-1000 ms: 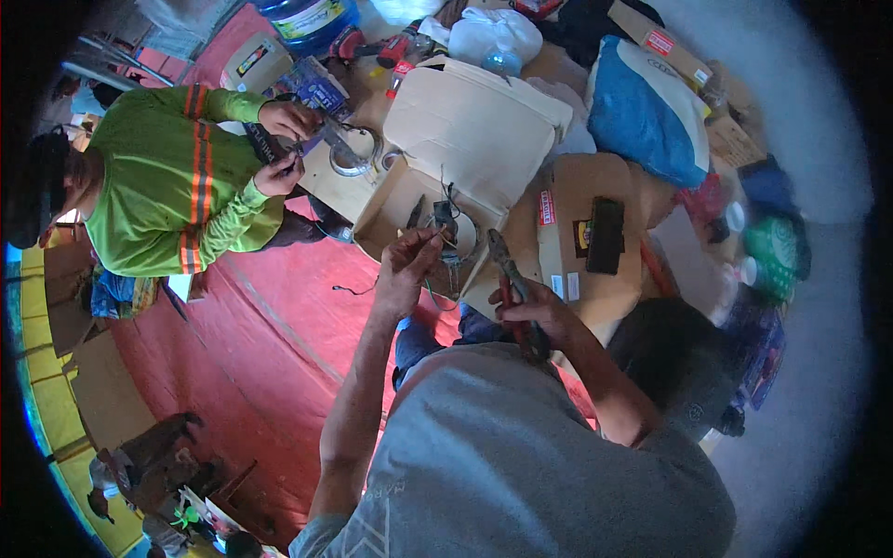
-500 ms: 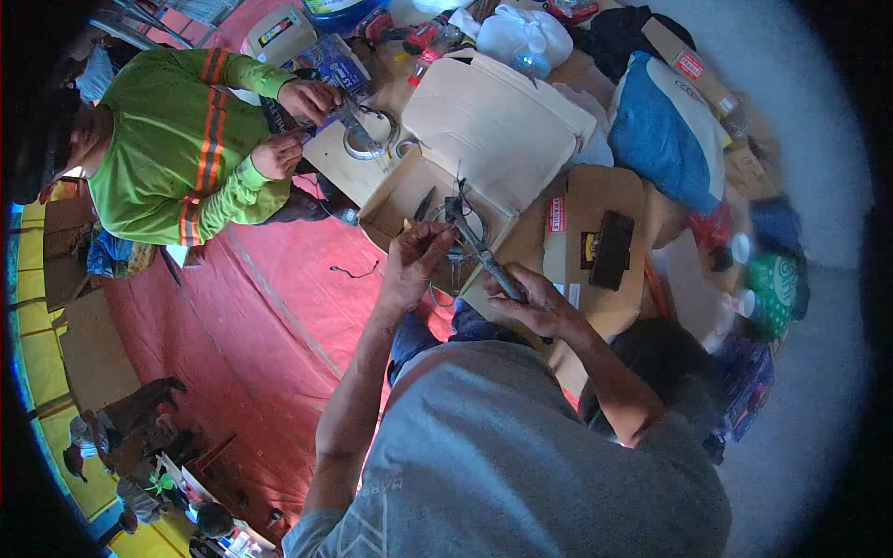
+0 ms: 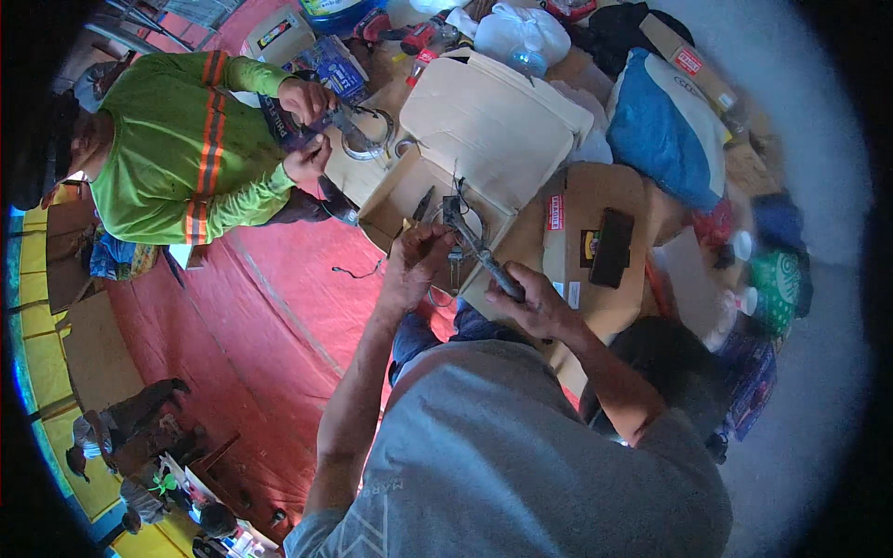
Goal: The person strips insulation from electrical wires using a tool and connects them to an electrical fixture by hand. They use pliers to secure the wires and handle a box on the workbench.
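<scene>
My right hand (image 3: 535, 302) is wrapped round the grey handle of a hammer (image 3: 479, 249). The hammer's dark, blocky head points away from me, over an open cardboard box (image 3: 386, 212). Just left of the head, my left hand (image 3: 416, 260) is closed with fingertips pinched together; what it holds is too small to make out. Beside that hand, a thin wire loops downward. Partly behind the hammer, a round white-centred fitting (image 3: 473, 223) lies in the box, with a dark narrow tool (image 3: 423, 204) at its left.
At left, a co-worker in a green top (image 3: 177, 149) handles a piece over a metal ring (image 3: 367, 135). A dark phone (image 3: 612, 247) rests on a carton (image 3: 567, 232) at right. Bags, a red drill (image 3: 423, 37) and bottles crowd the far side. Red sheeting (image 3: 251, 298) covers the floor.
My hands and the hammer stay almost in place. The co-worker's nearer hand has shifted slightly to the right.
</scene>
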A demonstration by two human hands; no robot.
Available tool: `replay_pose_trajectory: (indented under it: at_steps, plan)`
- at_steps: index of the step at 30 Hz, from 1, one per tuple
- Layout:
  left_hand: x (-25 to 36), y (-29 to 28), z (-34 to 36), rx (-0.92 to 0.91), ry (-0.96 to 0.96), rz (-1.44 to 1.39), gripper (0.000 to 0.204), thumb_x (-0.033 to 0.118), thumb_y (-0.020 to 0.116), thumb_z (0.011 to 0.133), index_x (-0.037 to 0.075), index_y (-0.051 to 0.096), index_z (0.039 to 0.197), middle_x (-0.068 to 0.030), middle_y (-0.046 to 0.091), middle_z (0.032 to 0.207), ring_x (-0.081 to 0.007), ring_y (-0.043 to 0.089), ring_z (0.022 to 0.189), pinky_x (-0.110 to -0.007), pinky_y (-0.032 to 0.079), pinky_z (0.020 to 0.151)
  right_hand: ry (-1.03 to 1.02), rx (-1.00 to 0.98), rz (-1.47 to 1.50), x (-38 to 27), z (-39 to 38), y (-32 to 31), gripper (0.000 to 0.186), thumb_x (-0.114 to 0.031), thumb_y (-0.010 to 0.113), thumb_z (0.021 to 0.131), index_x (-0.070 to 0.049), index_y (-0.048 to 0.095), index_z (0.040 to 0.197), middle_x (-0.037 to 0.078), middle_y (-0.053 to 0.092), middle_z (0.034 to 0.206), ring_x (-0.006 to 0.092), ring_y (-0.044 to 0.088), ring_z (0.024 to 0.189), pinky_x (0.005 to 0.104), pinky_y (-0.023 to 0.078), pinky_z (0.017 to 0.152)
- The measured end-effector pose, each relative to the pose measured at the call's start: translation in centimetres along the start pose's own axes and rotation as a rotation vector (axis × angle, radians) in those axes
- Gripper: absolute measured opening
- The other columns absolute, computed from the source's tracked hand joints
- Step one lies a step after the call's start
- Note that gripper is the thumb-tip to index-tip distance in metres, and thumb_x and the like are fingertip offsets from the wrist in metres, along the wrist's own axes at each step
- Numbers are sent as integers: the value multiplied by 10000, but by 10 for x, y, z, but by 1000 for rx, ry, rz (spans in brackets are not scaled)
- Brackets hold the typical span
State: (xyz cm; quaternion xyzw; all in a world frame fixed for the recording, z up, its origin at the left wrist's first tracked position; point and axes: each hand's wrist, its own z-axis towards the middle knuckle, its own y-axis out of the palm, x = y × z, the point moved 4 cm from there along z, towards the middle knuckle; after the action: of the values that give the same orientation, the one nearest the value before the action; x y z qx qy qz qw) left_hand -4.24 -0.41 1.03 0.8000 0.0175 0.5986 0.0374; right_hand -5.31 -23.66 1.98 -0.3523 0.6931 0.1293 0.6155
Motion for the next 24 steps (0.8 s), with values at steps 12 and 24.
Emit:
replay_pose_trajectory:
  at_steps: [12, 24]
  plan:
    - [-9, 14, 1, 200, 91, 93, 205, 143, 663, 1028, -50, 707, 1081, -37, 703, 918, -105, 622, 865, -278, 501, 793, -180, 314, -715, -8, 4, 9, 304, -40, 705, 860, 5, 543, 1114, 220, 539, 1024, 437, 596, 921, 522, 502, 774]
    - [-9, -2, -2, 171, 20, -136, 238, 183, 651, 1033, -4, 722, 1163, 22, 638, 885, -72, 544, 772, -259, 425, 670, 309, -167, 741, 11, -6, -10, 569, -307, 686, 1011, -61, 479, 1480, 228, 590, 1363, 392, 619, 1269, 488, 555, 987]
